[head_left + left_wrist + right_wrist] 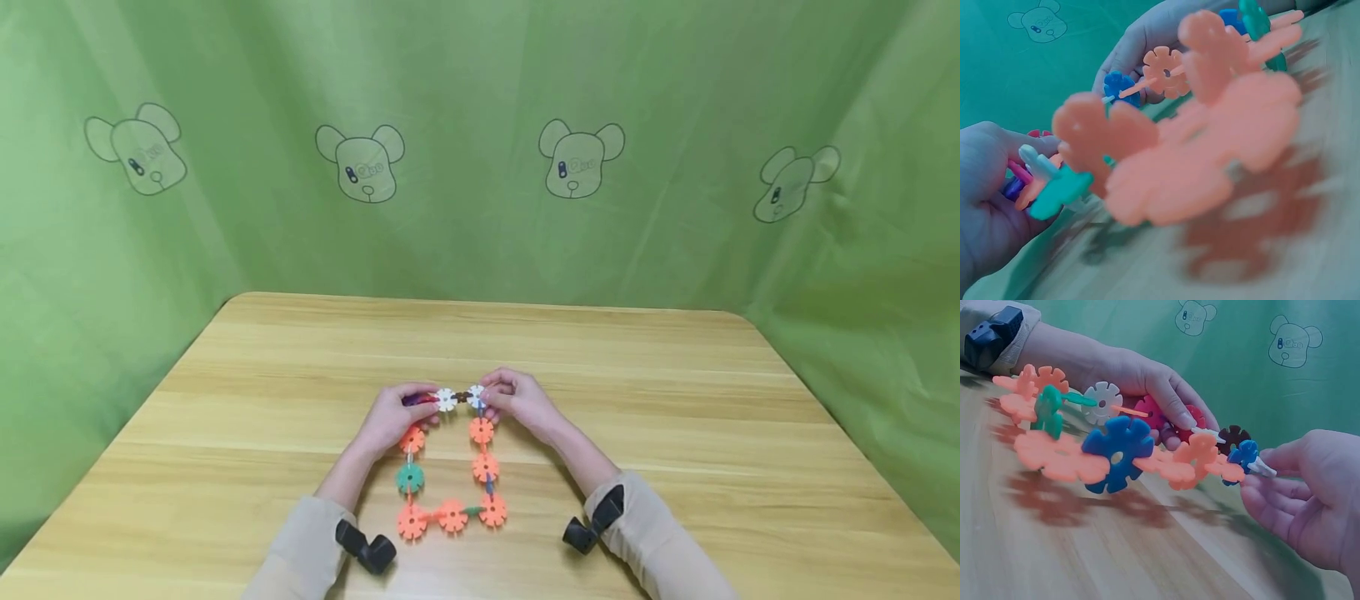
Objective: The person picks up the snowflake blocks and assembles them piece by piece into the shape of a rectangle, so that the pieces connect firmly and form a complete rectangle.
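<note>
Slotted plastic snowflake discs, linked edge to edge, form a rough rectangular ring on the table. Along its near side run several orange discs point(453, 517), with a green disc point(409, 477) on the left side. At the far left corner my left hand point(386, 419) pinches the red discs point(1192, 420) beside a white disc point(446, 400). My right hand point(525, 406) holds the white disc point(1263, 467) at the far right corner between thumb and fingers. A dark brown disc point(1234, 437) joins the two white ones. Next to the right fingertips is a blue disc point(1246, 456).
The ring lies on a wood-grain table point(675, 400), near its front edge. Green curtain point(480, 67) printed with bear heads surrounds the table at the back and sides. A black wrist camera point(367, 546) sits on the left sleeve, another wrist camera point(592, 521) on the right.
</note>
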Available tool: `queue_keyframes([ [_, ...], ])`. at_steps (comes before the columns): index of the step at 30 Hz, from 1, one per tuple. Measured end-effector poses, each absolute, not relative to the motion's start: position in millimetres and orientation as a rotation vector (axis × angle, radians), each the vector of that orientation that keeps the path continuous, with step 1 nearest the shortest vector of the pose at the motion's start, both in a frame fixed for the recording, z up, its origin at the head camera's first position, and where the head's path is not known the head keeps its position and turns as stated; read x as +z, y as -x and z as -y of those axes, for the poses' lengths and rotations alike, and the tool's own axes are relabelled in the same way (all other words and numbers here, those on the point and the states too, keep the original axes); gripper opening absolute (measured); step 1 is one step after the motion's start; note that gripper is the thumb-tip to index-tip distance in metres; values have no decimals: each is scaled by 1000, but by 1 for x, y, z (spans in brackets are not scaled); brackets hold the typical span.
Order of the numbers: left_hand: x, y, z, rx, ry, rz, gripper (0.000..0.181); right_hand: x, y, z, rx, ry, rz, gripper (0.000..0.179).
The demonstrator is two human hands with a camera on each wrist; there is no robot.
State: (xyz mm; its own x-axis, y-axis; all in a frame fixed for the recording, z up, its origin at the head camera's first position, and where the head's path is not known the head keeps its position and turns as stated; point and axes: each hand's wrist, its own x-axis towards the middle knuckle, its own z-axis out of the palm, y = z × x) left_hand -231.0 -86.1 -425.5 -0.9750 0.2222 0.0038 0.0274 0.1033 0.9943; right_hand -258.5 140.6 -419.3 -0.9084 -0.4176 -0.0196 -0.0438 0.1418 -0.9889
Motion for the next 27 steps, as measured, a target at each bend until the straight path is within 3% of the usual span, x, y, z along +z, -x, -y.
queue_keyframes([
  [10, -425, 235, 87, 2178, -139, -2193, 33, -417, 238, -151, -1619, 476, -2109, 56],
  [19, -424, 238, 89, 2375, 23, -2142, 34, -416, 215, -162, -1516, 488, -2067, 63],
  [27, -424, 241, 92, 2427, 191, -2186, 32, -411, 202, -165, -1698, 499, -1921, 62],
])
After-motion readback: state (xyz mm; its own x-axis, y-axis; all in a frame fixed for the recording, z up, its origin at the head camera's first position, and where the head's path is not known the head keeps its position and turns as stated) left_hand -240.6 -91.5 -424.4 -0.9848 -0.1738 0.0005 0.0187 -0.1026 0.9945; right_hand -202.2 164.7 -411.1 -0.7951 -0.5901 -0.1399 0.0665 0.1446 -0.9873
